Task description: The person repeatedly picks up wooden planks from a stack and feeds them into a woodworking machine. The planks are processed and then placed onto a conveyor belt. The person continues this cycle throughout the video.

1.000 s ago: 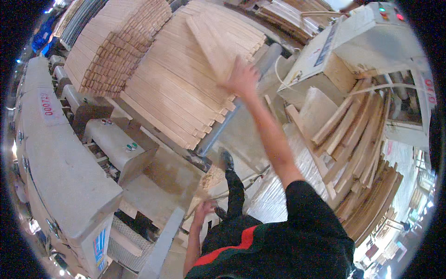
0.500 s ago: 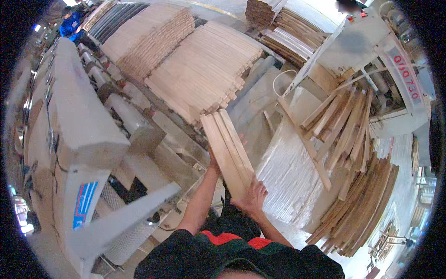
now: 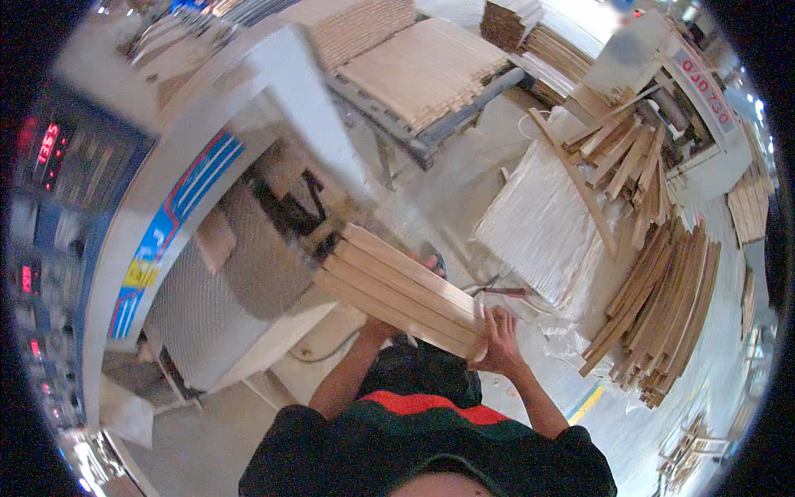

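Observation:
Several light wooden slats [image 3: 403,287] lie side by side as one bundle in front of my body. My right hand [image 3: 500,340] is closed round their right end, with its fingers over the end and upper edge. Beneath the slats, my left hand [image 3: 379,326] supports them from the near side; the wood hides most of its fingers. The far left end of the bundle is at the opening of a large machine [image 3: 281,83], by its grey textured feed bed [image 3: 214,302]. I cannot tell whether the slats touch the bed.
A stack of light slats [image 3: 426,66] rests on a roller stand [image 3: 464,116] ahead. To the right are a plastic-wrapped flat stack [image 3: 542,224], loose wood strips [image 3: 629,166] and a pile of brown strips [image 3: 662,315]. Control panels with red displays [image 3: 50,145] line the left side.
I have turned left toward the machine, carrying the slats from beside the light stack. The bundle has swung from pointing ahead to pointing left, its far end now at the machine opening.

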`<state>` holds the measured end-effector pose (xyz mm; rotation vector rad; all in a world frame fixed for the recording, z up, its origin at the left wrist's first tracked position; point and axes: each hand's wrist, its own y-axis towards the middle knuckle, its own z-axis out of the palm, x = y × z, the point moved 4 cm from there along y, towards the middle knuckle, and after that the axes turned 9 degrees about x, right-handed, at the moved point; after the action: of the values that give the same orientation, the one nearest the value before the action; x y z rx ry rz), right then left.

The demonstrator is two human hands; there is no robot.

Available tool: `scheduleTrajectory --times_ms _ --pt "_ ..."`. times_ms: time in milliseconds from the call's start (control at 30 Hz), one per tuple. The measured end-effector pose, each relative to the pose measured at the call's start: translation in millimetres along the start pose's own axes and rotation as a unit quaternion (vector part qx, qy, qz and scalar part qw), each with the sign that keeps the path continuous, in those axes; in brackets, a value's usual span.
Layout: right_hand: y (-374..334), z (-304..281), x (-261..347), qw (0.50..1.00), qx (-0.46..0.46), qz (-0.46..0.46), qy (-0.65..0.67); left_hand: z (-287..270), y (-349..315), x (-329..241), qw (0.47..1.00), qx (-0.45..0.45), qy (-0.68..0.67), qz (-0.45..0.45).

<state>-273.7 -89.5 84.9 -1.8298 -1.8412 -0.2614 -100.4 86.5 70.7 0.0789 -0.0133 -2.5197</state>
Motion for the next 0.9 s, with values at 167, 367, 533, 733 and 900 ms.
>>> scheduleTrajectory --times_ms 167,367,533,733,900 --pt "36 9 104 0.996 -0.002 -0.085 0.006 -11 -125 -86 0.926 -0.149 0.214 0.275" --pt "77 54 243 0.999 0.022 -0.037 -0.005 -18 -196 -160 0.863 -0.080 0.227 0.444" --pt "94 91 310 0.998 -0.039 -0.036 -0.028 -58 -244 -154 0.865 -0.156 0.121 0.462" --pt "113 139 317 0.998 -0.041 0.024 -0.042 -59 -254 -84 0.921 -0.044 -0.031 0.386" --pt "123 141 339 0.998 -0.062 -0.025 0.003 -61 -264 -62 0.898 -0.068 -0.032 0.434"
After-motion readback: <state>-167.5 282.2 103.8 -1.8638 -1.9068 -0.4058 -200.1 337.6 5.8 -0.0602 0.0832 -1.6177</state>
